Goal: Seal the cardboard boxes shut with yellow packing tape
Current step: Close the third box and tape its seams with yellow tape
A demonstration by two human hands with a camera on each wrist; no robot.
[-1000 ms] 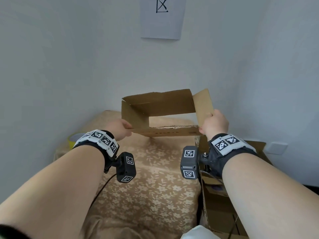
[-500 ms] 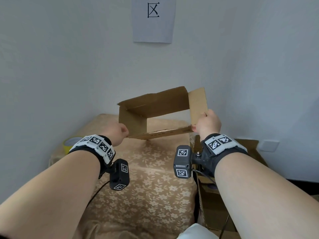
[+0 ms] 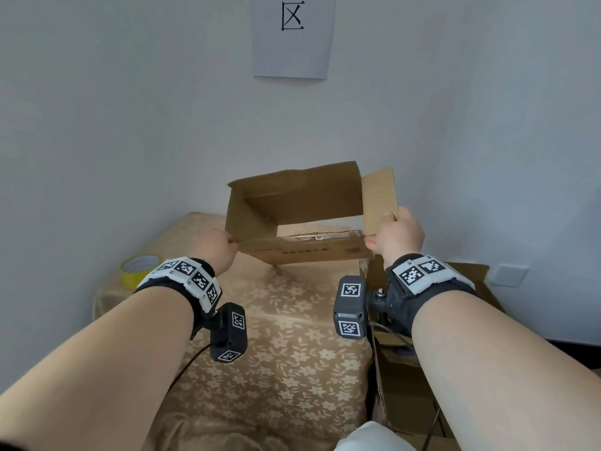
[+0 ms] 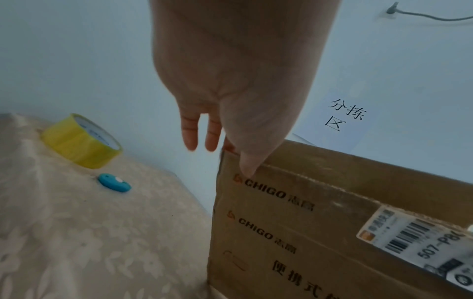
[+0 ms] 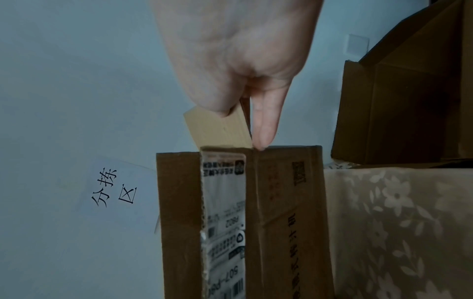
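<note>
Left hand (image 3: 217, 248) pinches the near-left corner of the cardboard box (image 3: 302, 203), thumb on the printed outer face, fingers behind the edge; two fingers stick out straight past the corner in the left wrist view. Right hand (image 3: 397, 236) grips the near-right corner, thumb pressed on a small side flap (image 5: 220, 129), index finger lying along the box edge, tip at the corner.

Box is held up in the air above the table (image 3: 279, 327), not touching it. Both ends open: it reads as a hollow sleeve, opening facing the camera and tilted up, wall visible straight through it. Long axis runs left-right between the hands. Right flap stands up beside the right hand. Near panel slopes down toward the person.

Open air on all sides of the box; wall close behind it, table below with a floral cloth. Yellow tape roll (image 4: 82, 141) sits at the table's far-left corner, near the wall, well apart from the box. A small blue round object (image 4: 114, 182) lies just beside the roll. More brown cartons (image 5: 399, 101) stand to the right of the table.

Writing: "CHIGO" printed twice on the box, plus Chinese characters. Shipping label (image 4: 419, 240) shows barcode and "507-P8", rest cut off. Paper sign (image 3: 292, 34) on the wall reads "分拣区".
</note>
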